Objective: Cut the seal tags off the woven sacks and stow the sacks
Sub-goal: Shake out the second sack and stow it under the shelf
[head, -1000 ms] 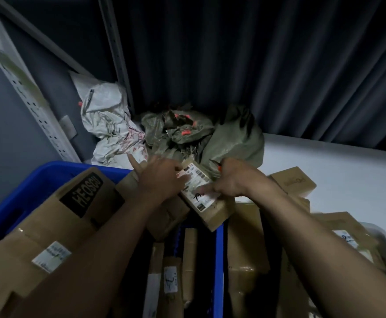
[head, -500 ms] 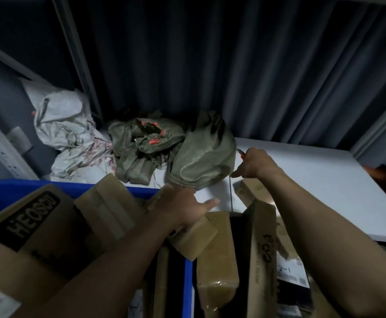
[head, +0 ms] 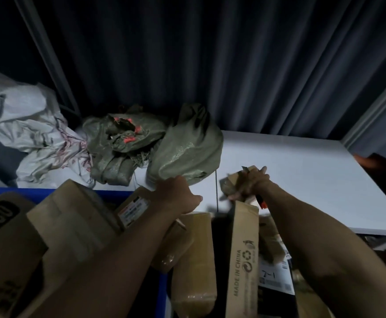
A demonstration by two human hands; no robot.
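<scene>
Three woven sacks lie at the back of the white table [head: 302, 175]. One is a bulging green sack [head: 187, 148]. Left of it is a crumpled green sack [head: 109, 157] with red seal tags [head: 129, 140] on top, then a white sack [head: 33, 134] at far left. My left hand [head: 178, 198] reaches to the bulging sack's lower edge; its fingers are hidden, the thumb sticks out. My right hand [head: 253, 183] is closed around a utility knife [head: 262, 203] with an orange end, blade tip pointing up. It also presses on a small brown parcel [head: 231, 182].
A blue crate [head: 111, 193] at lower left is packed with cardboard parcels [head: 72, 221]. More upright boxes, one marked "MADE IN CHINA" [head: 242, 260], fill the space below my hands. A dark curtain [head: 233, 65] hangs behind the table. A metal shelf post [head: 49, 56] rises at the left.
My right hand has come back from beside the bulging sack onto the small parcel, knife still in it. My left hand has slid forward off the box to the sack's lower edge.
</scene>
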